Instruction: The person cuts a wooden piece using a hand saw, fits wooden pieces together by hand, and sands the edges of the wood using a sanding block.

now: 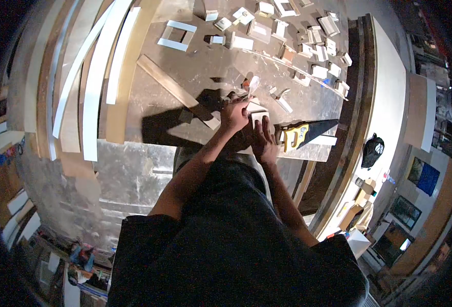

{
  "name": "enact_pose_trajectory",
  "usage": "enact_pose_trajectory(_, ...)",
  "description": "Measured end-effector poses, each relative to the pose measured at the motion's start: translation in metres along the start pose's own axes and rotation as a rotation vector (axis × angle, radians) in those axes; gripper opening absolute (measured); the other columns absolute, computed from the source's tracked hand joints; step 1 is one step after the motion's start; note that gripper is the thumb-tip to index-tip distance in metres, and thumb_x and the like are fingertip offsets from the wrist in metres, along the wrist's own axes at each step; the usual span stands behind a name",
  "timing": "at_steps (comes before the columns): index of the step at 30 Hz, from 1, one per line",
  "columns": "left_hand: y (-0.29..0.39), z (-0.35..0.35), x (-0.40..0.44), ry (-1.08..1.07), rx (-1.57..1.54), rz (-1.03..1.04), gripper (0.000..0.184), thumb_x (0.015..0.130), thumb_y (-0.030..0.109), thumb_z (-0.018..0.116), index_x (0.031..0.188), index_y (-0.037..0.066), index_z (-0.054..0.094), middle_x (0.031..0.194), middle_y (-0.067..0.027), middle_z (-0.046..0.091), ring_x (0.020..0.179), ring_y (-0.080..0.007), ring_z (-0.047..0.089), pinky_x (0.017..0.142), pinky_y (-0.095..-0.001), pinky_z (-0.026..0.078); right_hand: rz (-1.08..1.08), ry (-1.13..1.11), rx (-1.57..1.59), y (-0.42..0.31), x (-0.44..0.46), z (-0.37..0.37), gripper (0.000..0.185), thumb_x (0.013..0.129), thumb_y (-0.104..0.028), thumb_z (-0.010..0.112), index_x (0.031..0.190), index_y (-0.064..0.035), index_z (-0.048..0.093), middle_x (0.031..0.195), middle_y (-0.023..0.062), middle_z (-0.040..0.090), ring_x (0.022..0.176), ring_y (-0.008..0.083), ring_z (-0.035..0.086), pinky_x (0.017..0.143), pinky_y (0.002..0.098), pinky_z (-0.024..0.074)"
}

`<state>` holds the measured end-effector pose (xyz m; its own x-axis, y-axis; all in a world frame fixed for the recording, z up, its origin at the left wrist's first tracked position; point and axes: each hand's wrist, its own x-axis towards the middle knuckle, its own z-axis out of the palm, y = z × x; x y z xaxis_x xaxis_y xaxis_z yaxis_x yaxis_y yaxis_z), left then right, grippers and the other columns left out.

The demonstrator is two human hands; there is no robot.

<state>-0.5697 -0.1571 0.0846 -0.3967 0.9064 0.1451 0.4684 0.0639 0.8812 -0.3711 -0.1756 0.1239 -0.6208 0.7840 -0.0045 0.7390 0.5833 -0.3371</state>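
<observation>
Near the front edge of the workbench (205,66), my left hand (234,114) is closed around something slim with a whitish top and an orange-red part (253,83), too small to identify. A small pale wooden piece (258,113) lies between my hands. My right hand (265,141) rests on the near side of that piece with its fingers extended and apart. A handsaw with a yellow handle (296,136) and dark blade lies just right of my right hand. Small wood pieces (284,102) sit beyond the saw.
Long boards (97,87) stretch over the bench's left side. A narrow plank (169,87) lies diagonally left of my hands. A square wooden frame (175,36) and several small blocks (259,30) cover the far side. A long pale panel (389,77) stands at right.
</observation>
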Motion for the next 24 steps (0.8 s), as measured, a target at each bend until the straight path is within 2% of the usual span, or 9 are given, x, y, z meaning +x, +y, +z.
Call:
enact_pose_trajectory(2,0.005,-0.007,0.004,-0.191,0.107,-0.054,0.050,0.076,0.006,0.067,0.125,0.017,0.070,0.098,-0.0178,0.062,0.088,-0.0352,0.063,0.075,-0.0426,0.053,0.010,0.004,0.027,-0.003,0.006,-0.006,0.069,0.088,-0.019,0.067,0.152,-0.0160,0.041,0.159,0.0202,0.035,0.131,0.0389,0.052,0.109,0.0532,0.0374)
enact_pose_trajectory(3,0.003,-0.006,0.002,-0.119,0.061,-0.026,0.047,0.074,0.008,0.069,0.121,0.014,0.072,0.091,-0.0162,0.059,0.087,-0.0344,0.064,0.074,-0.0416,0.053,0.021,0.006,0.054,-0.002,0.004,-0.007,0.067,0.089,-0.019,0.066,0.151,-0.0158,0.042,0.158,0.0202,0.036,0.130,0.0388,0.053,0.109,0.0533,0.0372)
enact_pose_trajectory(6,-0.005,-0.006,0.000,-0.139,0.098,0.034,0.041,0.073,0.010,0.072,0.114,0.010,0.074,0.095,-0.0158,0.059,0.086,-0.0327,0.064,0.072,-0.0406,0.053,0.016,0.065,0.050,-0.001,0.006,-0.006,0.064,0.090,-0.021,0.066,0.150,-0.0159,0.046,0.156,0.0197,0.039,0.127,0.0387,0.056,0.108,0.0526,0.0378)
enact_pose_trajectory(10,-0.007,-0.008,-0.005,-0.143,0.120,0.127,0.045,0.062,0.014,0.076,0.107,0.009,0.074,0.095,-0.0148,0.058,0.088,-0.0344,0.061,0.077,-0.0430,0.050,0.054,0.060,-0.015,-0.004,0.011,-0.003,0.063,0.089,-0.023,0.066,0.149,-0.0159,0.047,0.155,0.0195,0.040,0.123,0.0390,0.059,0.107,0.0516,0.0385)
enact_pose_trajectory(11,-0.005,-0.008,-0.005,-0.181,0.083,0.083,0.045,0.059,0.016,0.077,0.103,0.006,0.073,0.096,-0.0142,0.058,0.089,-0.0343,0.061,0.080,-0.0427,0.050,0.085,0.026,-0.007,-0.004,0.010,-0.003,0.063,0.089,-0.022,0.066,0.149,-0.0154,0.047,0.155,0.0198,0.041,0.122,0.0394,0.059,0.106,0.0502,0.0404)
enact_pose_trajectory(16,-0.002,-0.009,-0.007,-0.128,0.140,0.155,0.048,0.062,0.022,0.081,0.106,0.004,0.072,0.107,-0.0126,0.060,0.096,-0.0323,0.061,0.085,-0.0428,0.051,0.048,0.077,0.006,-0.008,0.010,-0.008,0.064,0.088,-0.021,0.066,0.148,-0.0136,0.047,0.155,0.0200,0.041,0.120,0.0403,0.060,0.104,0.0472,0.0431)
enact_pose_trajectory(19,-0.012,-0.004,-0.011,-0.150,0.046,0.140,0.048,0.066,0.019,0.081,0.109,0.002,0.071,0.107,-0.0135,0.060,0.093,-0.0321,0.064,0.082,-0.0416,0.053,0.006,0.044,-0.011,0.003,0.014,-0.009,0.063,0.088,-0.024,0.065,0.148,-0.0129,0.047,0.155,0.0193,0.041,0.123,0.0391,0.058,0.107,0.0489,0.0403)
enact_pose_trajectory(22,-0.017,-0.003,-0.013,-0.185,-0.015,0.123,0.047,0.068,0.018,0.081,0.110,0.000,0.070,0.105,-0.0147,0.059,0.093,-0.0316,0.066,0.079,-0.0410,0.055,0.010,0.095,0.216,0.010,0.017,-0.008,0.064,0.088,-0.026,0.064,0.149,-0.0136,0.047,0.157,0.0193,0.039,0.130,0.0368,0.054,0.111,0.0529,0.0333)
enact_pose_trajectory(24,-0.018,-0.002,-0.013,-0.202,0.003,0.143,0.047,0.069,0.018,0.081,0.111,-0.001,0.069,0.104,-0.0153,0.059,0.093,-0.0311,0.066,0.078,-0.0409,0.055,-0.073,-0.004,-0.046,0.003,0.013,-0.014,0.066,0.086,-0.022,0.062,0.149,-0.0134,0.045,0.158,0.0206,0.036,0.137,0.0369,0.048,0.110,0.0524,0.0363)
